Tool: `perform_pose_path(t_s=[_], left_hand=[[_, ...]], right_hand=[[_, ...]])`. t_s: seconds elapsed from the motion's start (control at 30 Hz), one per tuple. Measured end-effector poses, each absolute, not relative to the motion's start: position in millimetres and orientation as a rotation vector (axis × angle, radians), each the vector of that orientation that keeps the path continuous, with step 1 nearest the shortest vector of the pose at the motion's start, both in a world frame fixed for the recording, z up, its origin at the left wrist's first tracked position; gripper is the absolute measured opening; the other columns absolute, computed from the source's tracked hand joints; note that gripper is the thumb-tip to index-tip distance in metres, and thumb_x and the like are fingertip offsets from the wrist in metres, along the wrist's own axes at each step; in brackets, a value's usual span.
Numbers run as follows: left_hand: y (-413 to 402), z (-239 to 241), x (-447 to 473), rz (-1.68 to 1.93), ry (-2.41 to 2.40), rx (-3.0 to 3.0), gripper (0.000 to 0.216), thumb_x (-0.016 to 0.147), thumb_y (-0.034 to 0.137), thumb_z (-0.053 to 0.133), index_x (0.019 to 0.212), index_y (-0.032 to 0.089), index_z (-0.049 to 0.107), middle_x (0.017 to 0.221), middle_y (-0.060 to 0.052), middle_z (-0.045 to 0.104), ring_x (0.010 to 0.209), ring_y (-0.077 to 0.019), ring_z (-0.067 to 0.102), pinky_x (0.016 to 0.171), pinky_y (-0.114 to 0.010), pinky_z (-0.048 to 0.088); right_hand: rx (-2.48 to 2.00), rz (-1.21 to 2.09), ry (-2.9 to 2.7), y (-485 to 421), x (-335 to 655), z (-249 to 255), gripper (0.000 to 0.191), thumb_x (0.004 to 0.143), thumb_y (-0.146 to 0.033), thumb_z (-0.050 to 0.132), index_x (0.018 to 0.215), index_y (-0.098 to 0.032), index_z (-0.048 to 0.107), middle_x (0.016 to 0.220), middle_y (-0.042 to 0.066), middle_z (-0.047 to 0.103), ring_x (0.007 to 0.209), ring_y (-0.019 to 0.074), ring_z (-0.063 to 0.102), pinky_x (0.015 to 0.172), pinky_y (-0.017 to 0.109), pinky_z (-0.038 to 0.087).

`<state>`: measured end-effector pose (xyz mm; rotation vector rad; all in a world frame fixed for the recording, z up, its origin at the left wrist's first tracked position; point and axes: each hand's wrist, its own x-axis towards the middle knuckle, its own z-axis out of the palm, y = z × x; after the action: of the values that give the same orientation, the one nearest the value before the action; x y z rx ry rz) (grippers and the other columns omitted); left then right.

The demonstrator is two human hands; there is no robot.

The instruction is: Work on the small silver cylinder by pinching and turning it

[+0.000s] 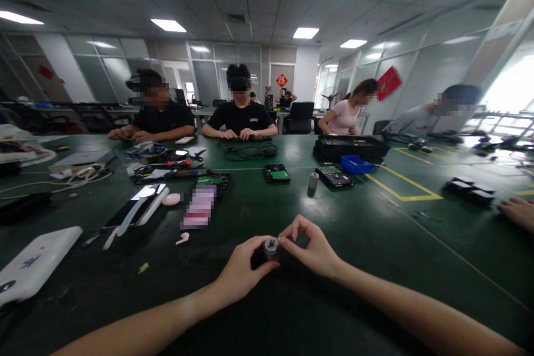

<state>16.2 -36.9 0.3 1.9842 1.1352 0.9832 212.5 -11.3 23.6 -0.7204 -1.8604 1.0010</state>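
Observation:
Thumb and fingers of my left hand [240,268] are wrapped round a small grey metal cylinder, which looks like a small motor [271,246]. It stands upright, with its pale round end and a dark centre facing up. At the rim of that end, my right hand [311,246] has thumb and index finger pinched together. Whatever lies between those fingertips is too small to make out. Farther back, a similar cylinder [313,180] stands upright on the green table [362,233], beside a hard drive [335,176] with its circuit board exposed.
Another hard drive [276,173] lies ahead. A blue bin [357,164] and black tray [350,148] sit back right. To the left are a phone [200,207], a white earbud [182,238], a white device [35,261] and cables. Co-workers sit opposite; another person's hand [517,212] rests at right.

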Motion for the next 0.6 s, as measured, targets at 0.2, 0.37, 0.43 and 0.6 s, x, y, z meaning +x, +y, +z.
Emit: perform_pose_path(t_s=[0.2,0.37,0.43,0.6], left_hand=[[-37,2,16,0.974,1.159,1.968,0.036,0.076,0.025,0.070,0.111,0.019,0.062,0.104,-0.006,0.067,0.095,-0.0222,0.061,0.086,-0.034,0.048],[-37,2,16,0.985,1.147,1.955,0.036,0.075,0.026,0.071,0.110,0.019,0.063,0.103,-0.005,0.067,0.093,-0.0222,0.062,0.086,-0.034,0.049],[-37,2,16,0.997,1.124,1.953,0.036,0.075,0.024,0.071,0.110,0.020,0.063,0.104,-0.005,0.067,0.094,-0.0218,0.061,0.087,-0.033,0.048],[-37,2,16,0.999,1.127,1.956,0.036,0.075,0.023,0.071,0.110,0.020,0.063,0.103,-0.005,0.067,0.093,-0.0213,0.061,0.085,-0.032,0.048]], right_hand=[[-0.683,1.052,-1.891,-12,203,23,0.020,0.083,-0.029,0.063,0.079,-0.020,0.047,0.099,0.007,0.069,0.100,0.0204,0.065,0.088,0.037,0.052],[-0.722,1.035,-1.893,-11,196,18,0.020,0.084,-0.029,0.062,0.074,-0.019,0.047,0.090,0.005,0.069,0.090,0.0193,0.067,0.082,0.035,0.053],[-0.737,1.031,-1.878,-11,194,16,0.022,0.084,-0.029,0.063,0.072,-0.019,0.047,0.088,0.004,0.069,0.087,0.0192,0.067,0.081,0.034,0.053],[-0.734,1.061,-1.812,-10,194,23,0.026,0.081,-0.027,0.065,0.069,-0.020,0.043,0.086,0.006,0.071,0.085,0.0205,0.069,0.077,0.035,0.054]])
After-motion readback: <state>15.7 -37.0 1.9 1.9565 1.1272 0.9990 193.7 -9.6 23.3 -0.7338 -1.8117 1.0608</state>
